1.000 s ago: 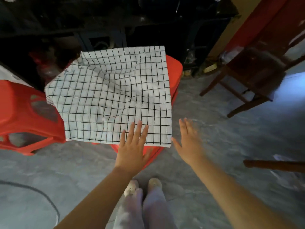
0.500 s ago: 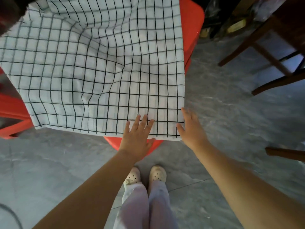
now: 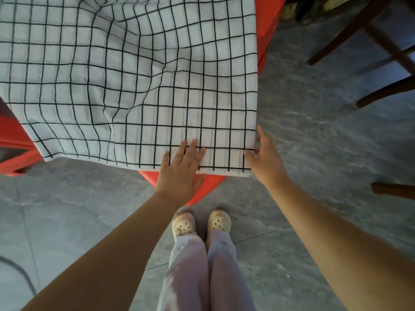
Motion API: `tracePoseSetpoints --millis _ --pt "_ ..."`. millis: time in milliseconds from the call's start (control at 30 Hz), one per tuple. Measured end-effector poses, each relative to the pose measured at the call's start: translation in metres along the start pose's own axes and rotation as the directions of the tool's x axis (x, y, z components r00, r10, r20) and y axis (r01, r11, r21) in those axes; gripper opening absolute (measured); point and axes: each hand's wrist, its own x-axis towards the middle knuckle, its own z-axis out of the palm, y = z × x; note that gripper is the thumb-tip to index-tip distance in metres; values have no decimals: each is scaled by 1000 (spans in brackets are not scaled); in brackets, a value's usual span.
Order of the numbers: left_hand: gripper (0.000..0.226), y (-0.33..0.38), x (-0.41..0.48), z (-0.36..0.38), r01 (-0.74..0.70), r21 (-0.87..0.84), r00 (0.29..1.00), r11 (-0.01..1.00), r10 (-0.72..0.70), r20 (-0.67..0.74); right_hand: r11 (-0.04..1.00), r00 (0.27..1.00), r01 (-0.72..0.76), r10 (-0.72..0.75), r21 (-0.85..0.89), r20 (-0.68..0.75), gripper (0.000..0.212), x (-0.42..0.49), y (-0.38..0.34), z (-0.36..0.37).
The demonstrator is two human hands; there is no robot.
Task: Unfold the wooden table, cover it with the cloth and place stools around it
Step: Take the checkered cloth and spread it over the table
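Observation:
A white cloth with a black grid (image 3: pixel 125 81) lies rumpled over a red plastic stool (image 3: pixel 206 185), whose rim shows under the near edge and along the right side. My left hand (image 3: pixel 182 171) rests flat on the cloth's near edge, fingers straight and spread. My right hand (image 3: pixel 263 156) is at the cloth's near right corner. Its thumb lies on top of the cloth and its straight fingers run along the right edge. No wooden table is in view.
A second red stool (image 3: pixel 13 151) stands at the left, partly under the cloth. Dark wooden chair legs (image 3: pixel 363 32) stand at the upper right, and a wooden piece (image 3: pixel 393 190) juts in from the right. Below are a grey stone floor and my feet in pale clogs (image 3: pixel 201 223).
The view has closed in on the cloth. My left hand has slid further onto the near edge, and my right hand has moved from beside the corner to touching it.

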Motion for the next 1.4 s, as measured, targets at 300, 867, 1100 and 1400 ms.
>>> tracePoseSetpoints --millis 300,867,1100,1400 --pt "81 9 -5 -3 18 -53 998 998 -21 -51 992 992 20 -4 121 -128 71 -7 -11 -1" --pt "45 61 13 -33 -278 -322 678 905 -52 -733 968 986 104 -69 229 -155 57 -26 -59 -29" --pt "15 54 11 -59 -349 -302 691 887 26 -722 962 968 217 -190 168 -161 25 -24 -58 -32" --pt "19 24 -17 -96 -323 -331 688 886 -21 -726 767 802 520 -590 -375 -93 33 -15 -74 -47"
